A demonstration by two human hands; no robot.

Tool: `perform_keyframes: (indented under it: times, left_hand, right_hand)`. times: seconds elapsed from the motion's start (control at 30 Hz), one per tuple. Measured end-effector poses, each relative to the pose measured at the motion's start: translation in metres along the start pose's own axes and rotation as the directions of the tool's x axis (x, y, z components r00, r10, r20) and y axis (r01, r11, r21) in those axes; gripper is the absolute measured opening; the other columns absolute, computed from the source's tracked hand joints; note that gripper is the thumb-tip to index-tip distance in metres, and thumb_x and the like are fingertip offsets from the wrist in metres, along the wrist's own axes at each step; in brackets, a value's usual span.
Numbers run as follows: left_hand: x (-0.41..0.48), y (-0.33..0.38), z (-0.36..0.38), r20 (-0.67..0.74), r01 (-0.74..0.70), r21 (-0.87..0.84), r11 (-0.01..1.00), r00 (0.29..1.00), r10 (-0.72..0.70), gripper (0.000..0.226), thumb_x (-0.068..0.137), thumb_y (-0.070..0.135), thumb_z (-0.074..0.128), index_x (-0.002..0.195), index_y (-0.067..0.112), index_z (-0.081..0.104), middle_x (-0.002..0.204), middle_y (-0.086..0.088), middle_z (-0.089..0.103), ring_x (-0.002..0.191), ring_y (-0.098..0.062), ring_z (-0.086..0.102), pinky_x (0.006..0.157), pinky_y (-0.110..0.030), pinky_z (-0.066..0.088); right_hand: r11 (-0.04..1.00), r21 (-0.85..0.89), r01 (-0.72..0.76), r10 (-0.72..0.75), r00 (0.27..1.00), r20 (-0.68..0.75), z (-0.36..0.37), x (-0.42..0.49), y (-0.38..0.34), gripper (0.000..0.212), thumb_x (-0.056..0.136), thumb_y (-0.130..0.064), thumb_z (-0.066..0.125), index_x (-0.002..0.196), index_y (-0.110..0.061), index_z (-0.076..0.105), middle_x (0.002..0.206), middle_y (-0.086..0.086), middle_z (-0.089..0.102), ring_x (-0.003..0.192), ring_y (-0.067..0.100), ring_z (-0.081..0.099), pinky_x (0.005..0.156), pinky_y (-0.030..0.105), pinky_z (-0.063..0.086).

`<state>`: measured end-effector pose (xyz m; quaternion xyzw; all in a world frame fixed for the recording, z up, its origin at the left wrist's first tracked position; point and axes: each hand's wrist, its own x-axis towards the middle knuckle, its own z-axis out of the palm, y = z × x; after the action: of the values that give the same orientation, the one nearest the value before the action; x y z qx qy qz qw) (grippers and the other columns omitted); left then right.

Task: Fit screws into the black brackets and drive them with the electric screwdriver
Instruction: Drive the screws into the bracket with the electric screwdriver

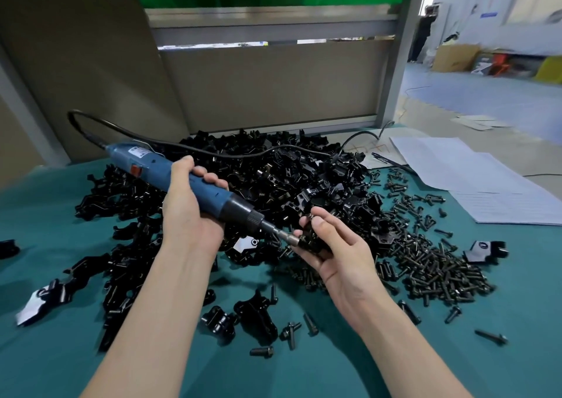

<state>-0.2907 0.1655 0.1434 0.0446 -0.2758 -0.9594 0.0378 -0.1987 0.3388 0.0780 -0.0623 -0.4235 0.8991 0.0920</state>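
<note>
The left hand [188,212] is wrapped round the blue barrel of the electric screwdriver [170,172], thumb on top and fingers curled over the far side. The tool slants down toward the right, over the middle of the tabletop [532,291]. A white label [138,151] near its rear end carries print too small and blurred to read; an orange-red switch [136,171] sits just below it. Its black cable [213,151] loops back over the heap of black brackets [273,178] toward the far edge. The right hand [337,254] pinches one black bracket [311,239] between thumb and fingers, and the metal bit meets it. The fingers hide most of that bracket, and what may be a screw at the bit's tip cannot be made out. Loose black screws [431,263] lie thick toward the right edge. White sheets [474,178] lie at the far right corner, cut off by the frame. A few brackets show white faces with a round mark, unreadable.
</note>
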Motion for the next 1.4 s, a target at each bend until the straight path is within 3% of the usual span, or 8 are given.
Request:
perform_keyframes:
  times: [0.2,0.47,0.87,1.1,1.4]
  left_hand:
    - [0.0,-0.001,-0.001,-0.038,-0.032,0.026,0.999,0.999,0.033,0.018,0.09,0.012,0.067,0.082,0.015,0.051,0.067,0.007,0.055,0.053,-0.007,0.052,0.057,-0.023,0.05]
    - [-0.005,-0.008,0.004,-0.091,-0.087,0.073,0.994,0.991,0.094,0.018,0.09,0.01,0.067,0.081,0.014,0.052,0.062,0.006,0.056,0.049,-0.007,0.052,0.053,-0.023,0.049]
    - [-0.01,-0.013,0.008,-0.084,-0.105,0.097,0.99,0.99,0.113,0.017,0.089,0.011,0.067,0.081,0.014,0.052,0.063,0.005,0.057,0.05,-0.009,0.053,0.054,-0.023,0.049]
    - [-0.01,-0.012,0.008,-0.096,-0.103,0.092,0.99,0.989,0.112,0.019,0.089,0.01,0.066,0.078,0.014,0.051,0.062,0.005,0.056,0.049,-0.009,0.052,0.054,-0.024,0.049]
    - [-0.012,-0.012,0.009,-0.096,-0.118,0.119,0.986,0.987,0.13,0.019,0.088,0.01,0.065,0.077,0.014,0.05,0.063,0.005,0.055,0.05,-0.009,0.051,0.053,-0.024,0.049]
  right_hand:
    - [0.998,-0.054,0.014,-0.014,1.0,-0.001,-0.001,0.0,0.002,0.023,0.078,-0.017,0.077,0.101,-0.013,0.082,0.108,0.016,0.077,0.097,0.025,0.075,0.078,0.036,0.063]
    - [0.98,-0.187,0.074,-0.076,0.997,-0.005,-0.003,0.001,0.009,0.028,0.078,-0.028,0.079,0.105,-0.024,0.081,0.109,0.01,0.078,0.108,0.026,0.074,0.088,0.037,0.062]
    - [0.997,-0.07,0.044,-0.046,0.998,-0.032,-0.004,0.001,0.006,0.024,0.078,-0.019,0.076,0.101,-0.013,0.081,0.102,0.014,0.077,0.095,0.026,0.075,0.08,0.035,0.062]
    - [0.998,-0.049,0.028,-0.029,0.999,-0.025,-0.004,0.001,0.005,0.036,0.08,-0.019,0.074,0.115,-0.008,0.073,0.11,0.019,0.077,0.103,0.029,0.076,0.08,0.034,0.063]
    - [0.998,-0.052,0.033,-0.033,0.999,-0.015,-0.003,-0.001,0.006,0.036,0.08,-0.02,0.074,0.114,-0.008,0.073,0.103,0.018,0.077,0.097,0.026,0.076,0.079,0.032,0.062]
